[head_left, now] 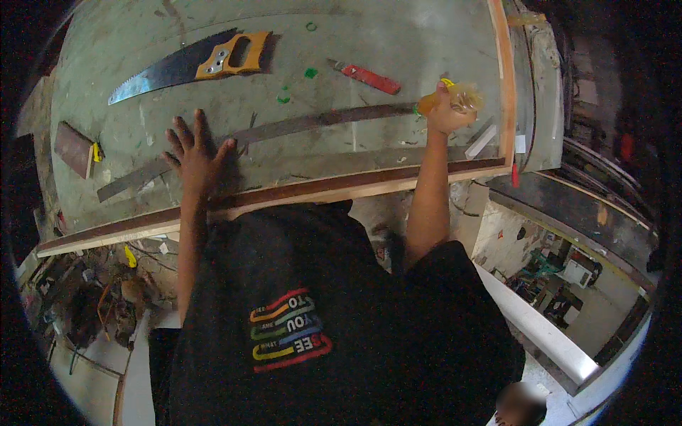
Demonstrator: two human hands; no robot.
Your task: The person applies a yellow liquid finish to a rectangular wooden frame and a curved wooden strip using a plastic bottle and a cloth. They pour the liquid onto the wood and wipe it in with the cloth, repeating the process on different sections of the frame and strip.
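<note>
My left hand lies spread and flat across a long, thin dark strip on the worktable, its fingers pointing to the far side. At the strip's right end, my right hand is closed round a yellowish see-through object, shiny and crinkled, whose kind I cannot make out. Part of that object is hidden by the fingers. Beyond the strip lie a handsaw with a wooden handle and a red utility knife. A small white block rests close to my right wrist.
A raised wooden edging borders the grey-green tabletop in front and at right. On the left sits a brown block with a yellow piece beside it. Small green scraps lie mid-table. A cluttered shelf stands lower right.
</note>
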